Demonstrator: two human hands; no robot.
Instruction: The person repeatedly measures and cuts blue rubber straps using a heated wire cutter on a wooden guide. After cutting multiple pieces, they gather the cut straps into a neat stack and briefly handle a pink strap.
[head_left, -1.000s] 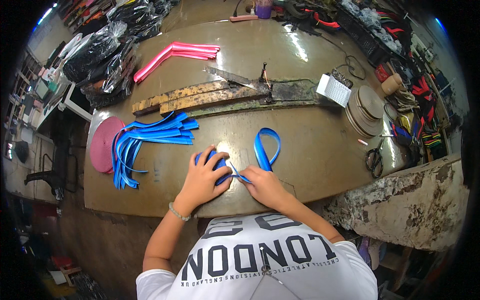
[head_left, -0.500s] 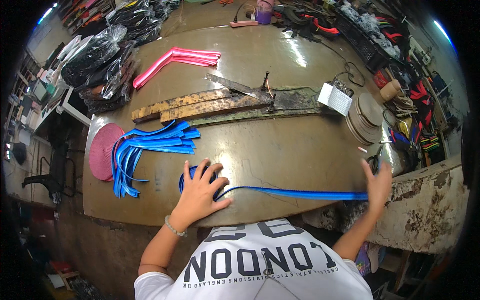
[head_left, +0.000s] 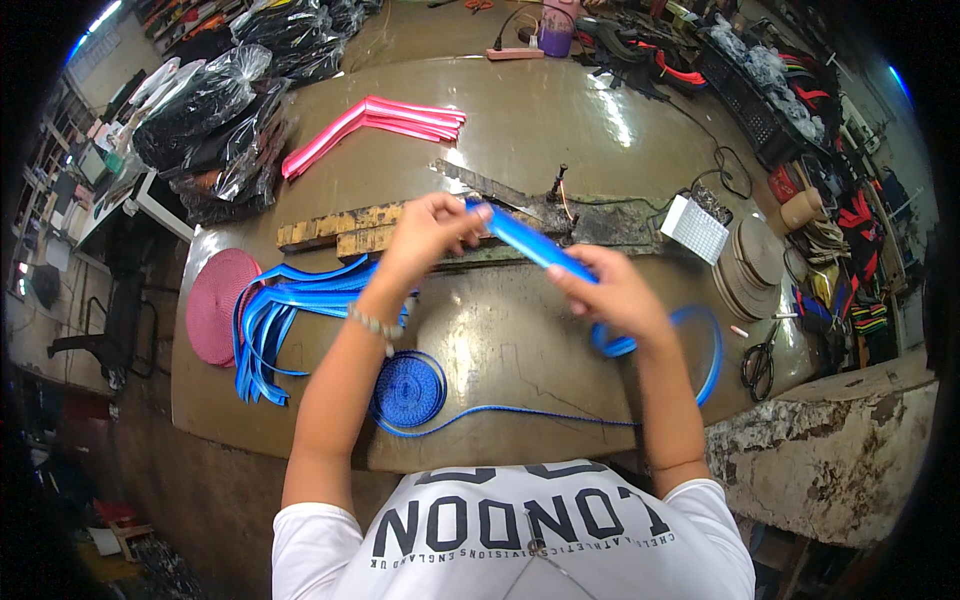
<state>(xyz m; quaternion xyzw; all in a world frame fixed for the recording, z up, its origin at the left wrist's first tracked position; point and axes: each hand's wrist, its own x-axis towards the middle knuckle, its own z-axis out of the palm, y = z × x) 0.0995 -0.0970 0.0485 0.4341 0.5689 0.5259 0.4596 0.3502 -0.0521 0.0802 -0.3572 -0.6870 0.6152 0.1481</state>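
My left hand pinches the end of a blue strap over the stained long-bladed cutting tool. My right hand grips the same strap lower and further right. From there the strap loops down and runs along the table to a blue roll, which lies flat near the front edge. A bunch of cut blue straps lies left of my hands, partly over a pink roll. Pink strips lie behind the tool.
Plastic-bagged dark goods stand back left. On the right are beige rolls, scissors, a gridded white block, a cord and a black crate. A power strip and purple container sit at the back.
Both hands have risen toward the cutting tool with the strap between them; my left hand has left the roll. The right hand came back leftward from the right edge, and the strap now loops.
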